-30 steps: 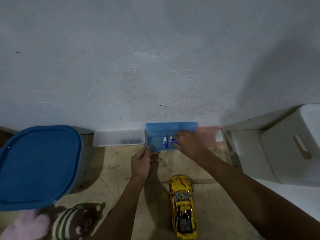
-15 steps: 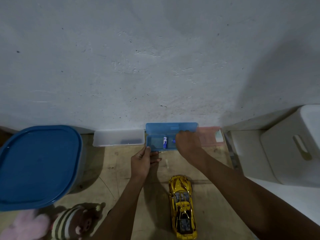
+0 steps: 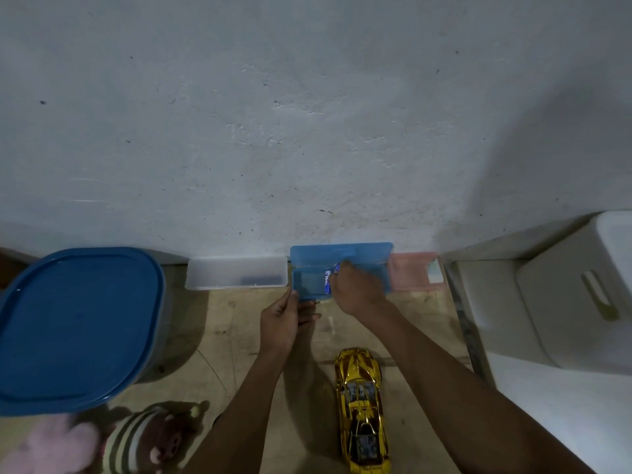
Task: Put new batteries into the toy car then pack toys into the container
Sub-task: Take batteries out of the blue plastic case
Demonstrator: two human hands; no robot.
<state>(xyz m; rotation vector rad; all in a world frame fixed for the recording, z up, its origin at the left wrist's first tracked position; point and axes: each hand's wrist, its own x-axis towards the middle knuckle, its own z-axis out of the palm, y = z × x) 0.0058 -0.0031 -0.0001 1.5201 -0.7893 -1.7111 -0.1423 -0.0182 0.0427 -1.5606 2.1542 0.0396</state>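
A blue plastic case (image 3: 307, 282) lies open against the wall, its lid up. My left hand (image 3: 278, 323) grips the case's front left edge. My right hand (image 3: 355, 289) reaches into the case, fingers closed around a blue-and-white battery (image 3: 337, 267); another battery (image 3: 327, 283) lies in the case beside it. The gold toy car (image 3: 362, 408) rests on the wooden floor below my hands, nose toward the wall. A large container with a blue lid (image 3: 75, 323) stands at the left. A striped plush bear (image 3: 147, 439) and a pink plush toy (image 3: 51, 446) lie at the bottom left.
A clear case (image 3: 236, 277) sits left of the blue case and a pink case (image 3: 413, 271) to its right, all along the grey wall (image 3: 307, 131). A white plastic stool (image 3: 561, 295) stands at the right.
My right hand has shifted a little left and up inside the blue case and closed on a battery. My left hand stays on the case edge.
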